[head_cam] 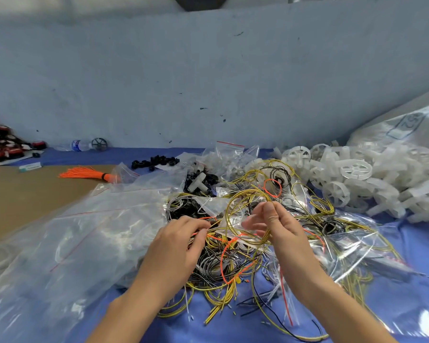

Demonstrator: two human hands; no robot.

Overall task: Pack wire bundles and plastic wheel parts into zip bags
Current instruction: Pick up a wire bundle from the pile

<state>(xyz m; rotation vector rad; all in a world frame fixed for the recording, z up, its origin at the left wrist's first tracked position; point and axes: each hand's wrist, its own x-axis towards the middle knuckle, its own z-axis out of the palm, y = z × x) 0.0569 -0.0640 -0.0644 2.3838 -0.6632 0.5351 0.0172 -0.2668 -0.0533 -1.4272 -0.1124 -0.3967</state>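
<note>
The right hand (273, 224) was raised over the middle of the heap, thumb and fingers pinched on a yellow coil (245, 219) that hung from them as an open loop, its plane roughly facing the camera. The left hand (183, 233) lay lower and just to the left, fingers curled down into the wire tangle (223, 266); it seemed to nip an orange wire (224, 253) at the fingertips, though blur left that uncertain. The coil's lower arc dipped between the two hands, nearer the left fingertips than anything else, so the left hand was the one placed to steady or gather it.

The relation that mattered was coil to bag. A small zip bag (213, 203) lay just behind the coil, touching the tangle, and large clear bags (79, 233) spread to the left, beside the left forearm. The mouth of the small bag could not be made out.

Farther out, white wheels (356, 169) were piled at the right on the blue counter (406, 246), well apart from both hands, with a big filled bag (406, 125) behind them. Black rings (156, 161), an orange bundle (84, 173) and a bottle (78, 145) lay toward the back left.
</note>
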